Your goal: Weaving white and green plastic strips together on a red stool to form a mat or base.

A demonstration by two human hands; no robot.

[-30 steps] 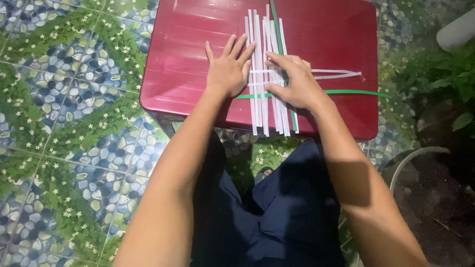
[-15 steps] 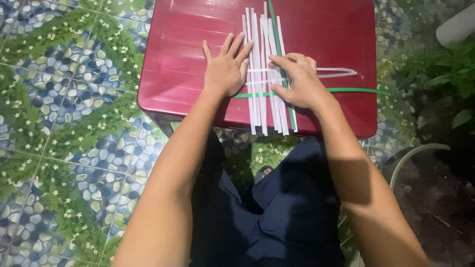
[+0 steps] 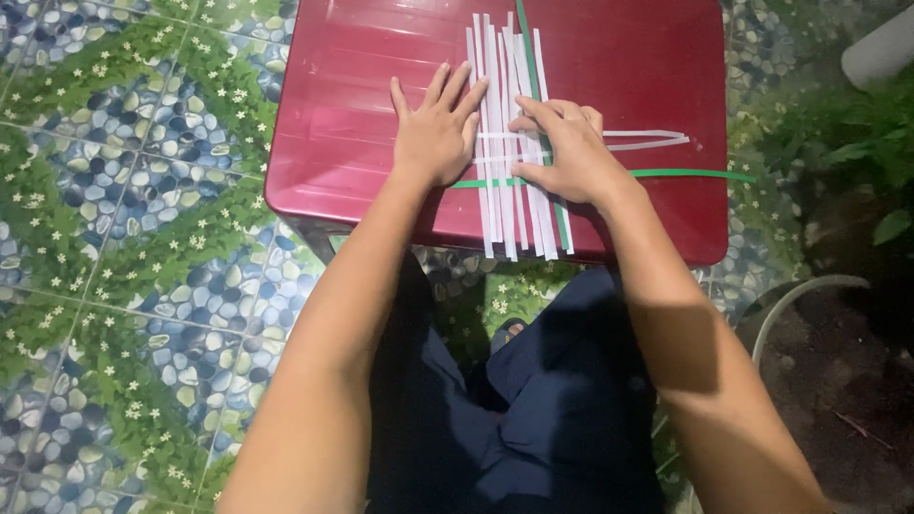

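Left hand (image 3: 436, 128) lies spread flat beside the white paper strips (image 3: 505, 214) — right hand (image 3: 564, 152) pinches one, atop the red counter (image 3: 333, 114).

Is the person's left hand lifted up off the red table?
No, the left hand lies flat, fingers spread, on the red table beside the white strips.

1. Left hand (image 3: 436, 128) lies flat on the red worktop (image 3: 333, 114), touching the white strips (image 3: 500, 205)
2. Right hand (image 3: 568, 152) presses the strips where a green strip (image 3: 685, 174) crosses
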